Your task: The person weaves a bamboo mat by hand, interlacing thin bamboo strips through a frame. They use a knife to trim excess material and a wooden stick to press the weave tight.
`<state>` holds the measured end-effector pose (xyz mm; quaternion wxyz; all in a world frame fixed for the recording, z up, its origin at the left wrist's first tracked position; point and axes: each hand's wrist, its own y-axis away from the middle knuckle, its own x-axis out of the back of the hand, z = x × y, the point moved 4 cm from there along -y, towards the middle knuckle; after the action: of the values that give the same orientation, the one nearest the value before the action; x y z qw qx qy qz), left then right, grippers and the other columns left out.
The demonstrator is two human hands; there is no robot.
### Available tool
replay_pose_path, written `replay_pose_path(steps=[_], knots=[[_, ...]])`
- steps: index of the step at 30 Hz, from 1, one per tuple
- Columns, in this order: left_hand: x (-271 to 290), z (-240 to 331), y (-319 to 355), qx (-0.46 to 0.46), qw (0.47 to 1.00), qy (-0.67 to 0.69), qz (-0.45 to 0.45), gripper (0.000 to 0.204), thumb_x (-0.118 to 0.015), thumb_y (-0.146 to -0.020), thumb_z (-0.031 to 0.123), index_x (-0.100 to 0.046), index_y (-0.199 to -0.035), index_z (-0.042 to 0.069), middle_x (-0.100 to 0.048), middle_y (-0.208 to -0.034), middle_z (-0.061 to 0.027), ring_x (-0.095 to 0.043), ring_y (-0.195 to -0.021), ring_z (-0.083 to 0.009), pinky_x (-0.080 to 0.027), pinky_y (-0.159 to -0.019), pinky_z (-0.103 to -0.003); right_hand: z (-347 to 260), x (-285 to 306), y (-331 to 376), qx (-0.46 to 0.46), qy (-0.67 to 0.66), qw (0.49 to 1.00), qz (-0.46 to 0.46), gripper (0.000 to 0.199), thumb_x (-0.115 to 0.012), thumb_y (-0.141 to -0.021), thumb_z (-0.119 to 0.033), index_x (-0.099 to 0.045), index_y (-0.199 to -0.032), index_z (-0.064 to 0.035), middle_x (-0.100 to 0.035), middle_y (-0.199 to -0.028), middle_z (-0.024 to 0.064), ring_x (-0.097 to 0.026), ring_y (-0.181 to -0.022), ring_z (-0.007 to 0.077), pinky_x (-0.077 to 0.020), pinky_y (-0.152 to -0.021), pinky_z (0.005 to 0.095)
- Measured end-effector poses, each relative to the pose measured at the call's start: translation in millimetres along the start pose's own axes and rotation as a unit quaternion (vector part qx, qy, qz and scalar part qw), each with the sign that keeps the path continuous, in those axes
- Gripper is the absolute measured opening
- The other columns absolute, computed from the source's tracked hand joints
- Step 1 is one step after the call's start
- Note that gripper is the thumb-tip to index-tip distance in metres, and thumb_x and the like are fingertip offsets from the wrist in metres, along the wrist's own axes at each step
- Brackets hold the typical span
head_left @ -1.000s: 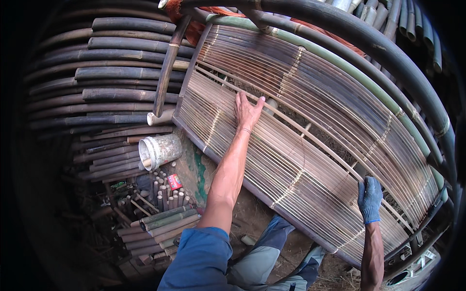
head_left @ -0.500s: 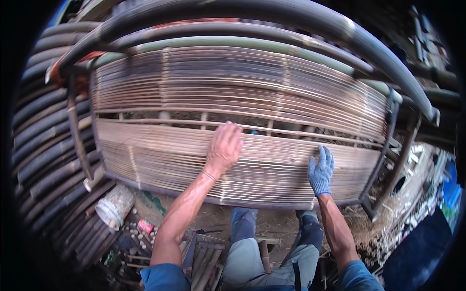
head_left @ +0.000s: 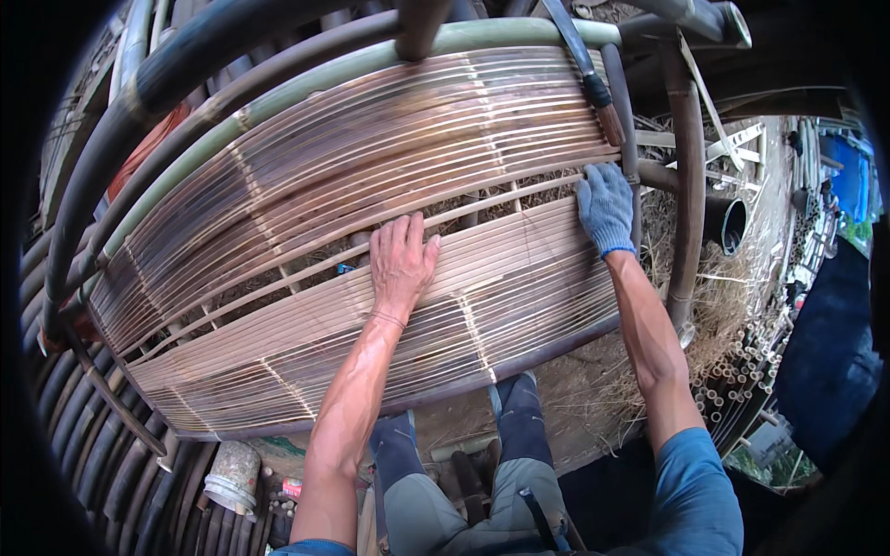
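Note:
A large bamboo bench frame lies across in front of me, its seat made of many thin bamboo slats (head_left: 362, 153). Between the far and near sets runs a gap, crossed by loose slender slats (head_left: 454, 211). My left hand (head_left: 400, 264), bare, rests palm down on the near slats, its fingers stretched to the gap's edge. In a grey-blue knitted glove, my right hand (head_left: 607, 208) lies over the right ends of the slats beside the end rail (head_left: 619, 102); its fingers look extended, though their tips are partly hidden. Neither hand visibly lifts anything.
A long knife (head_left: 586, 65) with a dark handle lies over the far right corner. Thick bamboo poles (head_left: 681, 185) form the frame around the seat. At lower left stand a white bucket (head_left: 232, 473) and stacked poles. Cut bamboo pieces (head_left: 742, 375) are heaped at right.
My view has turned toward the right end of the bench, bringing the knife into sight. The gloved hand has moved to the slats' right ends; the bare hand stays on the near slats.

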<state>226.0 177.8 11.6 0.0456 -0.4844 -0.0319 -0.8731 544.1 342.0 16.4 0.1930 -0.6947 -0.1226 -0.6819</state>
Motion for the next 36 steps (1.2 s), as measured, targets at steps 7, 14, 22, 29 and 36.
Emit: replay_pose_path(steps=[7, 14, 22, 29, 36], knots=[[-31, 7, -4, 0.082, 0.994, -0.028, -0.064, 0.032, -0.066, -0.094, 0.040, -0.072, -0.088, 0.010, -0.056, -0.093, -0.0074, -0.052, -0.092, -0.0262, -0.038, -0.076, -0.042, 21, -20, -10, 0.044, -0.028, 0.997, -0.066, 0.018, -0.058, -0.095, -0.026, -0.065, -0.087, -0.0116, -0.063, -0.091, 0.0078, -0.060, -0.094, 0.0317, -0.0455, -0.083, 0.0482], [-51, 41, -16, 0.124, 0.990, 0.032, -0.053, 0.036, -0.063, -0.095, 0.046, -0.071, -0.091, 0.011, -0.062, -0.089, -0.0044, -0.056, -0.090, -0.0229, -0.035, -0.089, -0.045, 24, -33, -9, 0.094, 0.037, 0.992, -0.080, 0.019, -0.050, -0.096, -0.020, -0.065, -0.091, -0.0101, -0.066, -0.095, 0.0095, -0.061, -0.096, 0.0329, -0.0466, -0.086, 0.0467], [-52, 35, -17, 0.140, 0.983, 0.105, -0.052, 0.026, -0.064, -0.096, 0.041, -0.070, -0.093, 0.015, -0.063, -0.082, -0.0023, -0.056, -0.086, -0.0197, -0.034, -0.094, -0.046, 41, -50, 2, 0.115, 0.049, 0.987, -0.101, 0.027, -0.043, -0.100, -0.021, -0.065, -0.099, -0.0076, -0.067, -0.101, 0.0139, -0.061, -0.101, 0.0354, -0.0445, -0.094, 0.0469], [-56, 35, -7, 0.075, 0.987, -0.019, 0.144, 0.025, -0.064, -0.095, 0.038, -0.065, -0.085, 0.015, -0.053, -0.081, -0.0015, -0.052, -0.084, -0.0203, -0.037, -0.088, -0.043, 51, -77, 3, 0.099, 0.093, 0.986, -0.099, 0.029, -0.040, -0.101, -0.023, -0.062, -0.096, -0.0059, -0.064, -0.088, 0.0149, -0.061, -0.088, 0.0362, -0.0457, -0.082, 0.0476], [-64, 34, -8, 0.104, 0.985, 0.007, 0.139, 0.028, -0.063, -0.096, 0.037, -0.063, -0.079, 0.014, -0.054, -0.076, -0.0016, -0.051, -0.079, -0.0204, -0.036, -0.081, -0.042, 56, -81, 0, 0.050, 0.121, 0.973, -0.192, 0.041, -0.038, -0.103, -0.026, -0.065, -0.120, -0.0007, -0.068, -0.116, 0.0218, -0.061, -0.111, 0.0415, -0.0448, -0.101, 0.0495]])
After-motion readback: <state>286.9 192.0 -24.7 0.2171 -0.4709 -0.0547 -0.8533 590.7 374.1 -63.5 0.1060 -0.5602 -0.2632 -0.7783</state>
